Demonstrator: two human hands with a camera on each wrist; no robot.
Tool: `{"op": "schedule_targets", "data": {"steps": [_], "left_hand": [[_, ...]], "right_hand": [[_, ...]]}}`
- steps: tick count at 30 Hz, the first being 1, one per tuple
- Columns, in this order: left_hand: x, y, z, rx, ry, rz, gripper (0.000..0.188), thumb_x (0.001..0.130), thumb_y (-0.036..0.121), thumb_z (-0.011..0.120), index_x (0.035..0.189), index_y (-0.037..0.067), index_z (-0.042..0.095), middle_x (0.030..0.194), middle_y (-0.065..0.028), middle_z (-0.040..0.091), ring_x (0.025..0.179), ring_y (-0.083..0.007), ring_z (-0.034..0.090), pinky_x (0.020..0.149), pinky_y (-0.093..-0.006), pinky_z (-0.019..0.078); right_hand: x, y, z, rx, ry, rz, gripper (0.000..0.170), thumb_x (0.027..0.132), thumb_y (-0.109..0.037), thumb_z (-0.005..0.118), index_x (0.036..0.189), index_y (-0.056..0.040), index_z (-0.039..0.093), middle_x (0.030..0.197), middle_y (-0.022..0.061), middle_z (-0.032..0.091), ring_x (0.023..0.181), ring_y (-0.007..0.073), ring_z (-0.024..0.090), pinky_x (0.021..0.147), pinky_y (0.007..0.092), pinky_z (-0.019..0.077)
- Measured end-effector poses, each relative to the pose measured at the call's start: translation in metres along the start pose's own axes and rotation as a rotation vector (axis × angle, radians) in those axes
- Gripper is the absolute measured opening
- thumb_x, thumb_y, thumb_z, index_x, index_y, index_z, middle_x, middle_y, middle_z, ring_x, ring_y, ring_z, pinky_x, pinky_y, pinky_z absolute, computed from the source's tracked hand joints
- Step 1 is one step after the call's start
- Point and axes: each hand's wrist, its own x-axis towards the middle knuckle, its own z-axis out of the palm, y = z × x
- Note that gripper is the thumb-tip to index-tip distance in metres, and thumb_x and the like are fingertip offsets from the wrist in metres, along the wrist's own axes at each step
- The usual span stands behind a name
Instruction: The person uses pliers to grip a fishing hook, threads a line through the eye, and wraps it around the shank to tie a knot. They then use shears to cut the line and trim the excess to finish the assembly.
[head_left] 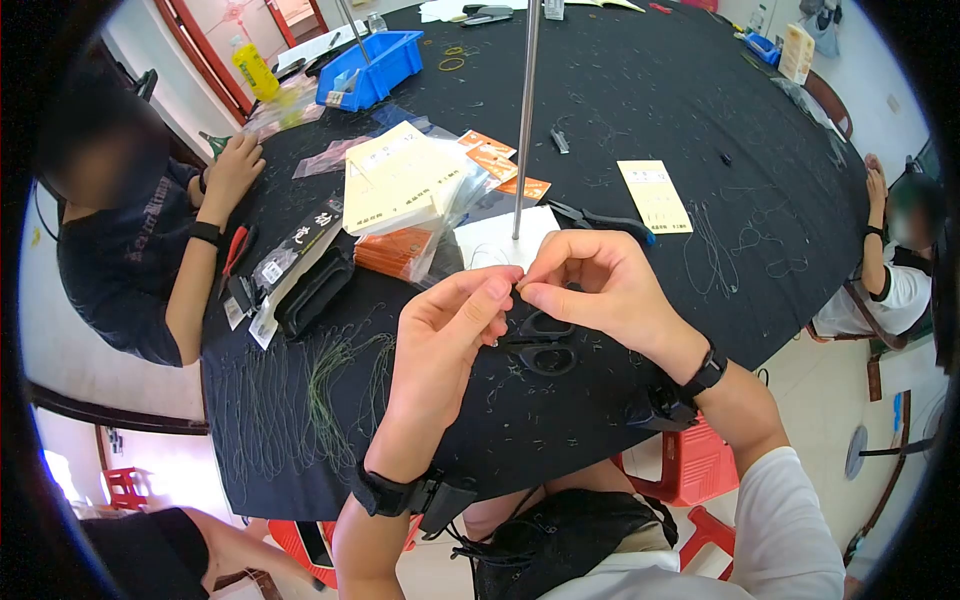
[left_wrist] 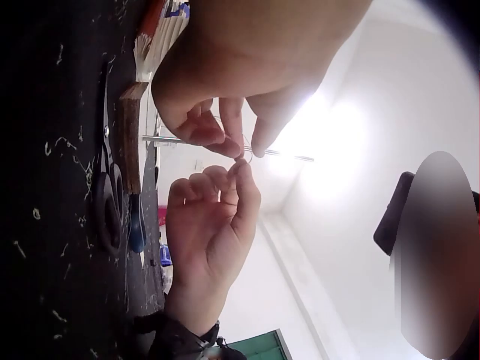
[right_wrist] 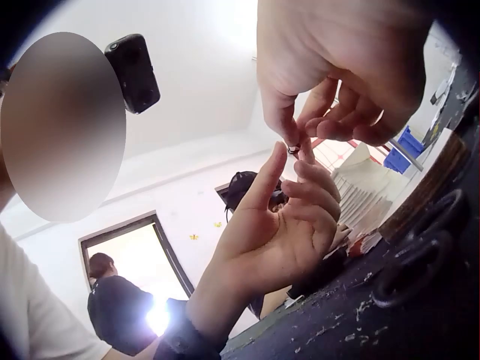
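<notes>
Over the near part of the table, my left hand (head_left: pixel 447 335) and right hand (head_left: pixel 605 285) meet at the fingertips. Between them they pinch a thin line, which loops out beside the fingers in the head view. A tiny dark, shiny piece (right_wrist: pixel 293 150) shows at the pinch in the right wrist view; its kind I cannot tell. My left thumb and forefinger hold from one side, my right thumb and forefinger from the other. Black-handled scissors (head_left: pixel 550 358) lie on the cloth just below the hands, partly hidden by them.
A metal rod (head_left: pixel 527 120) rises from a white-topped base behind my hands. Pliers (head_left: pixel 605 222), a yellow card (head_left: pixel 655 196), stacked cream cards (head_left: pixel 400 185) and a blue bin (head_left: pixel 385 68) are on the black tablecloth. Green line strands (head_left: pixel 325 390) spread at left. People sit at both sides.
</notes>
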Motion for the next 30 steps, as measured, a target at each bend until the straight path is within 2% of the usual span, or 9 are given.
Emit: {"op": "schedule_targets", "data": {"steps": [5, 15, 18, 21, 24, 26, 27, 29, 30], "left_hand": [[0.000, 0.000, 0.000, -0.035, 0.019, 0.035, 0.020, 0.085, 0.015, 0.064, 0.097, -0.001, 0.066, 0.078, -0.0003, 0.061, 0.065, -0.0043, 0.049, 0.059, -0.0175, 0.0382], [0.002, -0.001, -0.005, -0.085, 0.076, 0.079, 0.016, 0.085, 0.014, 0.064, 0.094, 0.000, 0.066, 0.075, 0.0007, 0.058, 0.063, -0.0042, 0.048, 0.059, -0.0174, 0.0382], [0.003, 0.000, -0.005, -0.095, 0.084, 0.102, 0.016, 0.085, 0.014, 0.063, 0.094, 0.000, 0.065, 0.074, 0.0007, 0.057, 0.064, -0.0043, 0.047, 0.059, -0.0174, 0.0377], [0.003, 0.001, -0.005, -0.013, 0.152, 0.096, 0.011, 0.088, 0.011, 0.057, 0.091, 0.001, 0.059, 0.076, -0.0005, 0.054, 0.066, -0.0071, 0.045, 0.061, -0.0193, 0.0370], [0.004, 0.001, -0.011, -0.059, 0.056, 0.100, 0.014, 0.089, 0.018, 0.054, 0.088, 0.004, 0.057, 0.084, -0.0008, 0.055, 0.071, -0.0083, 0.046, 0.065, -0.0223, 0.0388], [0.003, 0.002, -0.013, -0.343, -0.035, 0.042, 0.022, 0.086, 0.025, 0.054, 0.090, 0.005, 0.061, 0.104, -0.0053, 0.055, 0.090, -0.0101, 0.050, 0.080, -0.0234, 0.0367], [0.004, 0.002, -0.016, -0.341, -0.035, 0.045, 0.022, 0.086, 0.025, 0.054, 0.090, 0.005, 0.061, 0.104, -0.0053, 0.055, 0.090, -0.0101, 0.050, 0.080, -0.0234, 0.0367], [0.006, 0.003, -0.021, -0.591, -0.251, 0.015, 0.030, 0.084, 0.032, 0.050, 0.098, 0.008, 0.062, 0.126, -0.0103, 0.046, 0.111, -0.0170, 0.045, 0.090, -0.0279, 0.0330], [0.005, 0.004, -0.020, -0.588, -0.251, 0.018, 0.030, 0.084, 0.032, 0.050, 0.098, 0.008, 0.062, 0.126, -0.0103, 0.046, 0.111, -0.0170, 0.045, 0.090, -0.0279, 0.0330]], "right_hand": [[0.000, -0.001, 0.002, -0.143, 0.004, 0.007, 0.007, 0.078, -0.010, 0.068, 0.080, -0.0039, 0.065, 0.073, -0.0031, 0.059, 0.061, 0.0015, 0.046, 0.055, 0.0177, 0.0375], [-0.001, -0.004, 0.003, -0.209, 0.001, -0.009, 0.006, 0.077, -0.010, 0.068, 0.078, -0.0042, 0.065, 0.068, -0.0039, 0.057, 0.060, 0.0022, 0.046, 0.055, 0.0187, 0.0380], [0.000, -0.006, 0.001, -0.218, -0.015, 0.055, 0.003, 0.077, -0.004, 0.067, 0.080, -0.0034, 0.065, 0.076, -0.0004, 0.060, 0.070, 0.0057, 0.052, 0.063, 0.0218, 0.0401], [0.000, -0.001, 0.002, -0.201, 0.007, -0.008, 0.006, 0.076, -0.010, 0.069, 0.076, -0.0050, 0.065, 0.067, -0.0038, 0.057, 0.061, 0.0023, 0.047, 0.056, 0.0189, 0.0377], [0.000, -0.002, 0.003, -0.209, 0.000, -0.003, 0.006, 0.076, -0.010, 0.069, 0.076, -0.0055, 0.065, 0.068, -0.0033, 0.058, 0.061, 0.0024, 0.048, 0.056, 0.0194, 0.0380], [-0.002, -0.005, 0.002, -0.225, -0.064, 0.043, 0.003, 0.075, -0.003, 0.067, 0.078, -0.0034, 0.065, 0.074, -0.0004, 0.060, 0.067, 0.0052, 0.052, 0.061, 0.0217, 0.0405], [-0.002, -0.005, 0.003, -0.225, -0.065, 0.039, 0.003, 0.075, -0.003, 0.067, 0.078, -0.0034, 0.065, 0.074, -0.0004, 0.060, 0.067, 0.0052, 0.052, 0.061, 0.0217, 0.0405], [-0.003, -0.007, 0.004, -0.216, -0.119, 0.070, 0.004, 0.073, -0.002, 0.067, 0.076, -0.0032, 0.065, 0.073, -0.0005, 0.060, 0.063, 0.0051, 0.052, 0.059, 0.0215, 0.0403], [-0.003, -0.006, 0.004, -0.215, -0.144, 0.070, 0.004, 0.073, -0.002, 0.067, 0.076, -0.0034, 0.064, 0.072, -0.0006, 0.059, 0.061, 0.0048, 0.051, 0.059, 0.0213, 0.0402]]}}
